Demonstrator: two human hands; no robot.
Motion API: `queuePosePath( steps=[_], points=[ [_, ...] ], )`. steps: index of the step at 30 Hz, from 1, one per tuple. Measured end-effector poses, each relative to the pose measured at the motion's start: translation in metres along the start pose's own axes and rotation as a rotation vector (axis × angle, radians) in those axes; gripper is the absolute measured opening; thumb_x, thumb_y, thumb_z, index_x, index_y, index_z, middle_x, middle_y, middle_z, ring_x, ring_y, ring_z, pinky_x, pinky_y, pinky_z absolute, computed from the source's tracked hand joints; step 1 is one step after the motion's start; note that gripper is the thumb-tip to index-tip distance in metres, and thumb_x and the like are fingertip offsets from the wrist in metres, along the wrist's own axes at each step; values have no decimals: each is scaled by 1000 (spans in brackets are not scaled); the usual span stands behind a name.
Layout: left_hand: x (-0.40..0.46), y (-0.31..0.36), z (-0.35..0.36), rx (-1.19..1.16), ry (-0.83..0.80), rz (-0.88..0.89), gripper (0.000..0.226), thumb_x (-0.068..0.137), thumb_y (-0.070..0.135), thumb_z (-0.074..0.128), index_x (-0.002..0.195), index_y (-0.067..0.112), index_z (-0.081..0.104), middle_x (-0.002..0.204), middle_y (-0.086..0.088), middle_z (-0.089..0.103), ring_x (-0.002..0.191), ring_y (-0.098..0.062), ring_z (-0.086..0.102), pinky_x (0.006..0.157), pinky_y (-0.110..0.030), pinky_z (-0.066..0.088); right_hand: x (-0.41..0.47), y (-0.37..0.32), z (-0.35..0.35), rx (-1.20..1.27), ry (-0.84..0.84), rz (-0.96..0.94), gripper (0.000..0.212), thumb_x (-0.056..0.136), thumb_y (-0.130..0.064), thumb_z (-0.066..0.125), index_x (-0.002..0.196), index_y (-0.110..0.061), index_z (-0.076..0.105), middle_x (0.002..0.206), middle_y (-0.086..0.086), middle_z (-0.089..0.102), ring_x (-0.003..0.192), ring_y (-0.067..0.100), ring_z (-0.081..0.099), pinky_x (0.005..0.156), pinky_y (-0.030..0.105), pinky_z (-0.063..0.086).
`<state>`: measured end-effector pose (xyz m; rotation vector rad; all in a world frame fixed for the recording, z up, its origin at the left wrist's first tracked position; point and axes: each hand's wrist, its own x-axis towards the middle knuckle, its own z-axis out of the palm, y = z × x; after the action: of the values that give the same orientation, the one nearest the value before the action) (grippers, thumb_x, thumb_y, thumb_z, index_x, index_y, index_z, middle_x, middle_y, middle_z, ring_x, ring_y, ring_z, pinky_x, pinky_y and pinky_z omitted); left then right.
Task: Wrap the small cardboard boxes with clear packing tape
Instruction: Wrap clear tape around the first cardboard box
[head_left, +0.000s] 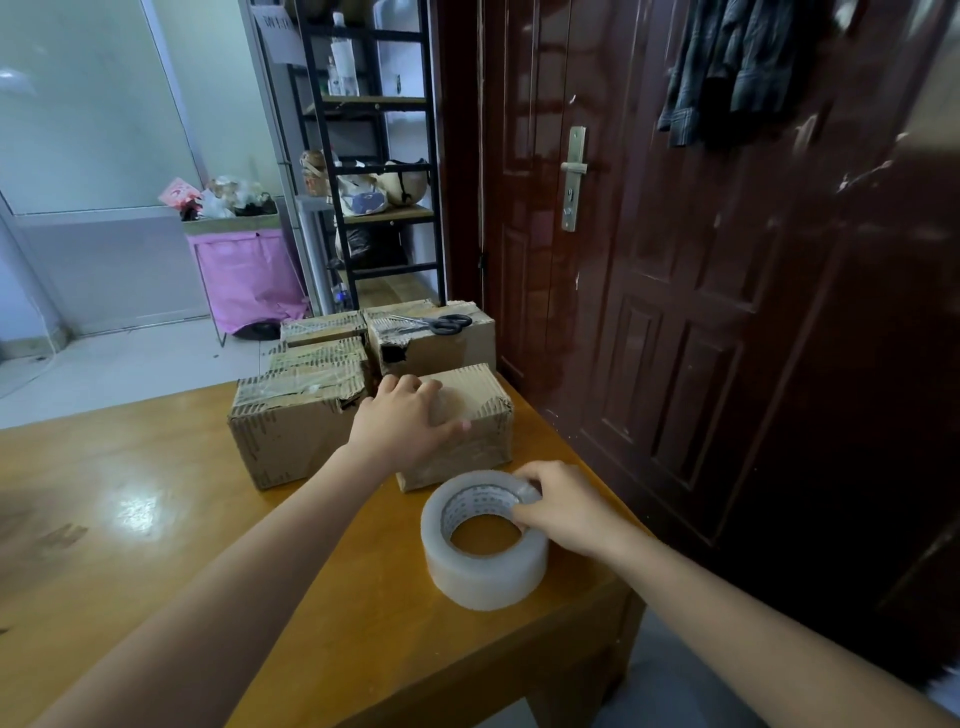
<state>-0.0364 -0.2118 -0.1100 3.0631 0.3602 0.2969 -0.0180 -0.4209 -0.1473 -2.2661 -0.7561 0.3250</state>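
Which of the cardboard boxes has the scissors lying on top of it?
The far right box, nearest the door and with a torn hole in its side. Black-handled scissors lie on its lid; the others carry none.

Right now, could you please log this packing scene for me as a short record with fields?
surface: wooden table
left hand: flat on the near box
right hand: pinching the rim of the tape roll
tape roll: lying flat in front of the near box
other boxes: one left of the near box, more behind
scissors: on top of the back box
door: right of the table, closed
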Motion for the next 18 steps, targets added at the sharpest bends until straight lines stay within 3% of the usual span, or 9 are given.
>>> queuePosePath(
  steps=[5,10,14,18],
  points=[
    [-3,-2,-1,54,3,11,77,87,75,36,145,25,37,138,-4,43,130,-25,33,94,-40,44,1,12,-25,44,-16,-119,29,85,-7,66,111,-20,65,103,-7,66,93,6,63,81,27,54],
    [-6,0,-7,115,14,40,75,84,79,33,141,31,44,129,-4,46,125,-24,37,90,-37,44,4,24,-38,-17,-151,-145,34,86,-2,61,113,-24,63,108,-10,63,89,-4,59,70,15,48],
    [-8,3,-14,92,8,20,71,87,76,32,139,30,47,128,-4,50,125,-23,41,80,-35,47,10,24,-39,-64,-221,-119,35,82,2,59,110,-19,60,110,-2,62,99,12,60,84,33,52],
    [-3,1,-17,73,14,21,65,90,72,33,129,26,57,123,-3,52,122,-23,43,79,-35,43,19,18,-36,-292,-316,-108,43,85,-2,62,124,-20,57,120,-2,47,110,17,52,91,34,49]
  ],
)
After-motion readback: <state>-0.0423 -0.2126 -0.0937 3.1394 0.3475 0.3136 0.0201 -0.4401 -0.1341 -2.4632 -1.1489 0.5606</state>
